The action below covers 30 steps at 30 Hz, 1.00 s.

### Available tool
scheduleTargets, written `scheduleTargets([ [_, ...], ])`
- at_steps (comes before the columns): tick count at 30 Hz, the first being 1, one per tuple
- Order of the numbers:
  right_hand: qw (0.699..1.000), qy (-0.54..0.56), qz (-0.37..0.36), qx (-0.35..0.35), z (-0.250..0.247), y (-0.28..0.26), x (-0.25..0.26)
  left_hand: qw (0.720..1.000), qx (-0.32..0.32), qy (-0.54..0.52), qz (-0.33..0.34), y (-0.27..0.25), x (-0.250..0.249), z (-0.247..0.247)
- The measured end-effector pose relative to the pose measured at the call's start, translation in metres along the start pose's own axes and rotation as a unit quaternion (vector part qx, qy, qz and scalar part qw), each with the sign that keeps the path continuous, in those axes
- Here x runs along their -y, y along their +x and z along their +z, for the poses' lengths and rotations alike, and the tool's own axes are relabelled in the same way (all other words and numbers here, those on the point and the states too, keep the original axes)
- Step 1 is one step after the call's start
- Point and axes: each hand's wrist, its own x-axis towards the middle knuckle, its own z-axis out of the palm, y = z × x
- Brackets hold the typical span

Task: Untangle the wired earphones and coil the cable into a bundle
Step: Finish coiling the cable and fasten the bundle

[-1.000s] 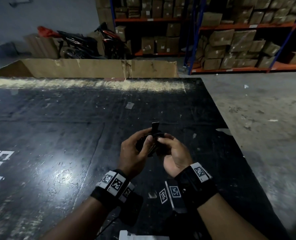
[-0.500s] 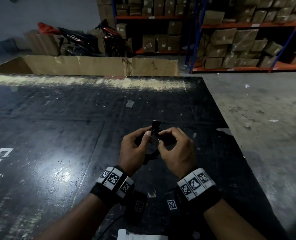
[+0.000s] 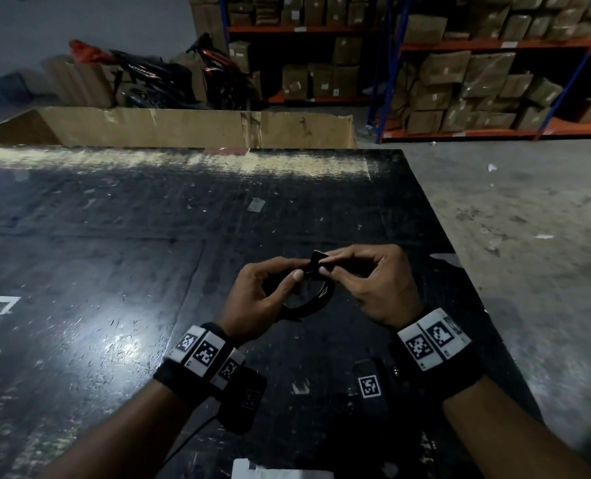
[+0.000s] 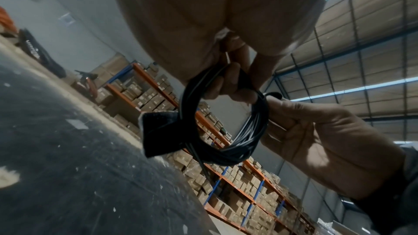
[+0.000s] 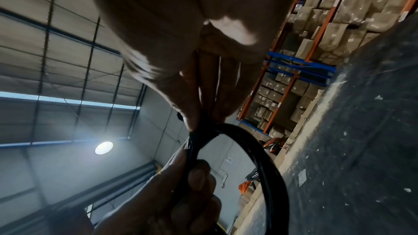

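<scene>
Earphone cable point(image 4: 228, 126) is wound into a round bundle, held above the black table point(image 3: 114, 254) between both hands. Left hand point(image 3: 252, 299) fingers curl around one side; right hand point(image 3: 380, 288) fingertips pinch the strap point(image 4: 158, 131) at the coil. Risk: if either pinch loosens, the strap slips and the loops likely spring apart

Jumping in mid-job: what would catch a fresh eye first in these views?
The black earphone cable coiled into a ring, held above the scuffed black tabletop between the left hand and right hand. A flat black strap sticks out from the coil. Behind stand orange-and-blue shelves of cardboard boxes.
</scene>
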Motion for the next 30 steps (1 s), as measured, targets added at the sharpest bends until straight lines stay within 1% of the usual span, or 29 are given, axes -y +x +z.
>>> scheduleTargets([
  [7,0.998,0.027,0.036,-0.036,0.0,0.002,0.003,1.0,0.021,0.008,-0.017,0.005,-0.007,0.0],
  [10,0.997,0.046,0.056,-0.042,-0.001,0.004,0.002,0.999,0.035,-0.007,-0.01,0.004,-0.009,-0.001],
  [12,0.994,0.061,0.073,-0.059,-0.003,0.004,-0.001,0.999,0.041,-0.014,-0.011,0.002,-0.007,-0.005],
  [14,0.988,0.084,0.096,-0.088,-0.005,0.005,-0.007,0.998,0.044,-0.025,-0.041,-0.003,-0.001,-0.01],
  [16,0.976,0.126,0.129,-0.122,-0.007,0.007,-0.016,0.994,0.036,-0.053,-0.091,-0.007,0.008,-0.014],
  [20,0.945,0.206,0.2,-0.155,-0.005,0.004,-0.032,0.98,-0.031,-0.109,-0.162,-0.011,0.022,-0.014],
  [22,0.943,0.193,0.219,-0.158,-0.002,0.002,-0.038,0.972,-0.054,-0.134,-0.187,-0.01,0.025,-0.013],
  [24,0.949,0.154,0.227,-0.159,-0.001,0.0,-0.044,0.958,-0.07,-0.168,-0.221,-0.008,0.028,-0.013],
  [27,0.953,0.114,0.242,-0.144,-0.002,0.001,-0.054,0.949,-0.073,-0.18,-0.248,-0.005,0.035,-0.014],
  [30,0.95,0.082,0.274,-0.13,0.0,0.003,-0.065,0.944,-0.073,-0.173,-0.271,0.0,0.042,-0.016],
])
